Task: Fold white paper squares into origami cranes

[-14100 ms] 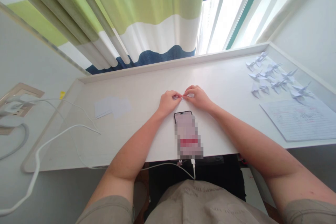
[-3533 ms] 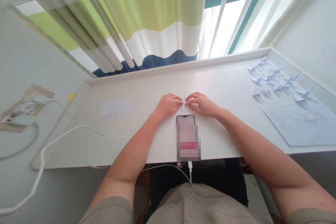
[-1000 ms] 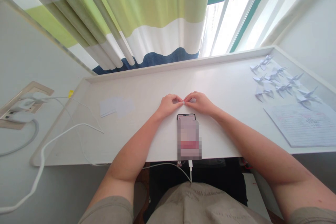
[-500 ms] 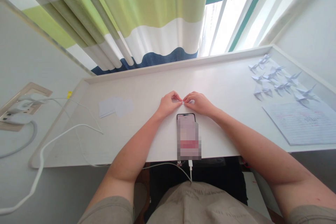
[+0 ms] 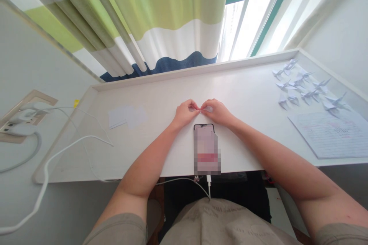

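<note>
My left hand (image 5: pixel 185 113) and my right hand (image 5: pixel 214 111) meet over the middle of the white desk, fingertips almost touching. Both are closed in a pinch on a small piece of white paper (image 5: pixel 207 109). Most of that paper is covered by the fingers, and its folds are too small to make out. Just below the hands lies a phone (image 5: pixel 203 141), screen up and partly blurred. Off to the left are flat white paper sheets (image 5: pixel 117 118). Several folded paper cranes (image 5: pixel 309 93) stand in rows at the far right.
A lined, written sheet (image 5: pixel 330 138) lies at the right front of the desk (image 5: pixel 161 88). A white charging cable (image 5: pixel 209 187) runs from the phone over the front edge. More cables (image 5: pixel 77 138) hang from a wall socket (image 5: pixel 23 118) at left. Curtains (image 5: pixel 172 7) hang behind the desk's raised rim.
The fingertips of both hands have drawn slightly closer together, and less of the white paper shows between them. A bit of it shows inside the right hand. Nothing else has moved noticeably.
</note>
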A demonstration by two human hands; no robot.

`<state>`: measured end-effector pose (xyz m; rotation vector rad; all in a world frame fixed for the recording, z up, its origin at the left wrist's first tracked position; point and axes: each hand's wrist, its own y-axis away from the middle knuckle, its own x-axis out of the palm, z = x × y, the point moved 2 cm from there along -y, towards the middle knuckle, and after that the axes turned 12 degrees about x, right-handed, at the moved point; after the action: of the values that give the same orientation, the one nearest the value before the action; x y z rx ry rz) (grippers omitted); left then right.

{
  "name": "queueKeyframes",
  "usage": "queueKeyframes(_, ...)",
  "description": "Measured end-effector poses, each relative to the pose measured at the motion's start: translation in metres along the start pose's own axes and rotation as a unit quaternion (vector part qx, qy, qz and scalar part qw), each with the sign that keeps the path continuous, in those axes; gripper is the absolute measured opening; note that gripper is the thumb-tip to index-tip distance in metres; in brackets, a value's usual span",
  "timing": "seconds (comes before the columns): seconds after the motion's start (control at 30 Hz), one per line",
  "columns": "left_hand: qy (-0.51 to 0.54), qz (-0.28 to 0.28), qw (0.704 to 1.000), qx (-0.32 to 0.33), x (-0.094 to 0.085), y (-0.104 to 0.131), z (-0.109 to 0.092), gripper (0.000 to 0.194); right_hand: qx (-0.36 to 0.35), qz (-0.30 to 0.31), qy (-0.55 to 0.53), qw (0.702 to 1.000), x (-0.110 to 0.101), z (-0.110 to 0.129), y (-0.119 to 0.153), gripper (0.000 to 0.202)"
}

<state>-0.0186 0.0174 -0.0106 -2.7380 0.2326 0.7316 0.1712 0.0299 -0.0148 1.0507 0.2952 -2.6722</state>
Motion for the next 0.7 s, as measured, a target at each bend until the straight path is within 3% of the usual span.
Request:
queueKeyframes(0.27, -0.026, -0.004, 0.999, 0.018, 0.0024, 0.0019, -0.0002, 0.013, 0.007, -0.018, -0.001, 1.000, 0.0045, -0.0080, 0.0012, 0.010)
queueKeyframes(0.53, -0.140, -0.049, 0.988, 0.044, 0.0040, 0.0036, -0.0036, 0.022, 0.018, -0.046, 0.024, 0.998, 0.0049, -0.0074, 0.0071, 0.009)
queueKeyframes(0.7, -0.061, -0.081, 0.994, 0.029, 0.0029, 0.0019, -0.0030, 0.022, 0.075, -0.056, -0.097, 0.991, -0.0005, -0.0039, 0.0073, 0.033)
